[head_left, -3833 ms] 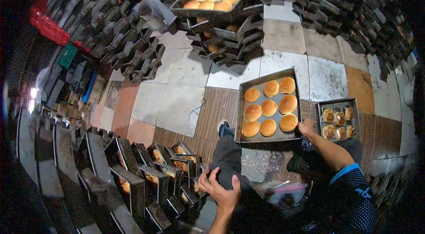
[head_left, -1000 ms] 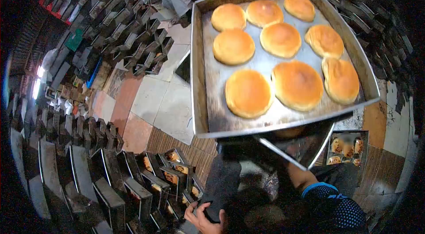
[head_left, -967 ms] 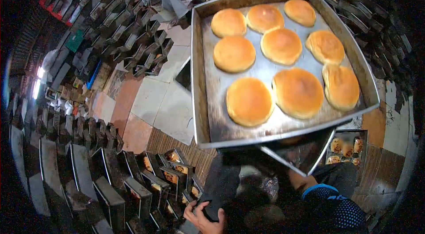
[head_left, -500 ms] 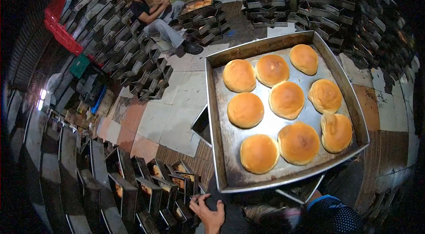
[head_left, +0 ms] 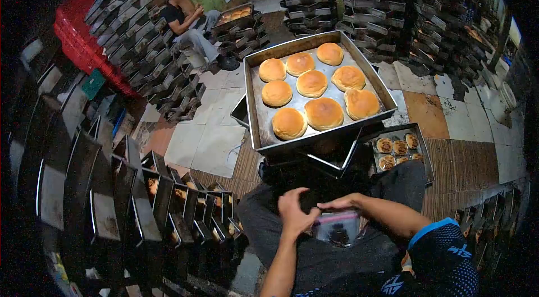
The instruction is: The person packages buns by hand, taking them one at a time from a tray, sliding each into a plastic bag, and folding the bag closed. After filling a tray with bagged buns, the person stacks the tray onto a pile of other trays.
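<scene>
Over my lap, my left hand [head_left: 295, 214] is raised with its thumb and fingers apart, holding nothing. My right hand [head_left: 340, 202] reaches in from the right, fingers stretched out flat toward the left thumb. Just below both hands lies a clear plastic bag [head_left: 336, 229] with a pink band along its top edge; the left thumb is right by its upper left corner. In front of my knees, a square metal tray [head_left: 259, 123] holds several round golden buns [head_left: 311, 83], spaced apart. It rests on other trays stacked crosswise.
A lower tray [head_left: 422, 148] at the right holds smaller topped breads. Stacked bread trays [head_left: 185, 210] stand to my left, and more tray stacks [head_left: 370, 5] line the back. A seated person [head_left: 188, 27] works beside another bun tray [head_left: 236, 15]. Red crates [head_left: 78, 33] stand far left.
My left hand has moved right from beside the left-hand trays to above my lap. My right hand and the plastic bag have come into view. The view has tilted down and pulled back.
</scene>
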Demonstrator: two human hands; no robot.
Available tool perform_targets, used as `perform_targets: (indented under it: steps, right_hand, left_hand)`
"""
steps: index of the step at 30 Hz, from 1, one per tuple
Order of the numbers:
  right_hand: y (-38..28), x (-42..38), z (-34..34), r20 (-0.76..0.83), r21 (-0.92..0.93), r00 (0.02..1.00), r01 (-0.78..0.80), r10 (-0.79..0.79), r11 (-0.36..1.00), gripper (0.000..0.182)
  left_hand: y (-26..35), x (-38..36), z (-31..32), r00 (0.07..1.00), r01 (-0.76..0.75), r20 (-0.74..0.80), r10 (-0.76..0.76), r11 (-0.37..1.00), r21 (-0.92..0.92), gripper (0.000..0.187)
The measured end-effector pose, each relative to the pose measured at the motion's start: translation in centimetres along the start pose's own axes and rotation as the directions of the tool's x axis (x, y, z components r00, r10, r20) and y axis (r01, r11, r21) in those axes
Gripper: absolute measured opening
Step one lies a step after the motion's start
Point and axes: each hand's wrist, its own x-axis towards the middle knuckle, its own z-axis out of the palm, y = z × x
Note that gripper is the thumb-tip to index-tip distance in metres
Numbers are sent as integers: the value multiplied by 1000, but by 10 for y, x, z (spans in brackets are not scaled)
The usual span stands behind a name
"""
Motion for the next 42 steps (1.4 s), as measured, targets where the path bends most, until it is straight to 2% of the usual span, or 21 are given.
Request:
perform_targets:
  steps: [2, 3, 6, 7, 10, 15, 17, 19, 20, 21, 23, 25, 27, 29, 31, 32, 33, 35, 37, 40, 42]
  right_hand:
    - [1, -38, 7, 37, -40, 977, 211, -209, 977, 84]
    - [22, -10, -12, -46, -523, 831, 453, -555, 722, 65]
    - [47, -53, 44, -328, -746, 492, 389, -807, 541, 33]
    - [50, -54, 50, -316, -751, 512, 380, -799, 540, 33]
    - [50, -44, 47, -313, -805, 208, 460, -927, 375, 22]
    - [24, -46, 55, -291, -824, 361, 376, -886, 424, 24]
    - [30, -35, 45, -174, -900, 423, 298, -889, 318, 30]
    - [27, -40, 58, -189, -922, 1, 344, -982, 178, 33]
    - [20, -57, 70, -297, -886, 60, 355, -953, 298, 32]
    - [19, -48, 64, -227, -883, -47, 432, -973, 185, 25]
    - [20, -40, 64, -320, -833, 72, 454, -945, 317, 14]
    - [15, -41, 68, -223, -961, -61, 179, -973, 209, 6]
    - [21, -32, 63, -289, -927, 10, 248, -957, 282, 8]
    - [18, -30, 59, -387, -869, 89, 298, -918, 395, 11]
    - [15, -41, 57, -238, -909, -177, 388, -955, 155, 22]
    - [2, -73, 66, -165, -925, -243, 374, -956, 64, 35]
    - [0, -82, 59, -193, -948, -380, 310, -905, 73, 28]
    - [8, -97, 37, -452, -889, -486, 320, -748, 329, 19]
    - [7, -110, 42, -759, -591, -321, 704, -567, 392, 19]
    - [7, -98, 69, -793, -575, -315, 671, -522, 468, 16]
    - [-2, -100, 91, -799, -590, -415, 678, -434, 438, 10]
  left_hand:
    - [-22, -21, 30, 968, 10, 251, 1, 999, -43, 60]
    - [-36, -38, 44, 927, 62, 376, -6, 988, -139, 62]
    - [-31, -48, 35, 855, 97, 518, 34, 970, -224, 43]
    - [-28, -51, 31, 798, 110, 603, 13, 980, -166, 35]
    - [-21, -54, 24, 902, 38, 425, 76, 967, -254, 23]
    - [-44, -73, 22, 902, 116, 432, 1, 963, -245, 27]
    - [-25, -81, 15, 978, 48, 210, 17, 953, -301, 27]
    - [-31, -74, 19, 964, 18, 263, 48, 970, -241, 25]
    - [-29, -71, 21, 959, 59, 282, -12, 986, -157, 25]
    - [-24, -71, 21, 949, 119, 303, -89, 990, -82, 27]
    - [-9, -71, 2, 939, 56, 340, -42, 998, -33, 30]
    - [-36, -68, 39, 953, 174, 253, -165, 985, -15, 26]
    - [-23, -72, 18, 984, 130, 153, -96, 964, -230, 30]
    - [-28, -74, 25, 940, 315, 217, -264, 915, -250, 56]
    - [-49, -78, 59, 974, 159, -133, -181, 974, -163, 85]
    - [-59, -72, 60, 971, 238, 15, -238, 963, -129, 93]
    - [-34, -62, 12, 960, 215, 195, -201, 975, -54, 72]
    - [-59, -40, 19, 988, -135, 16, 152, 916, -378, 46]
    - [-41, -26, 19, 979, 148, 72, -190, 426, -893, 18]
    - [-44, -12, 33, 922, 160, -94, -375, 592, -790, 20]
    - [-25, -5, 16, 834, 308, 15, -552, 441, -843, 21]
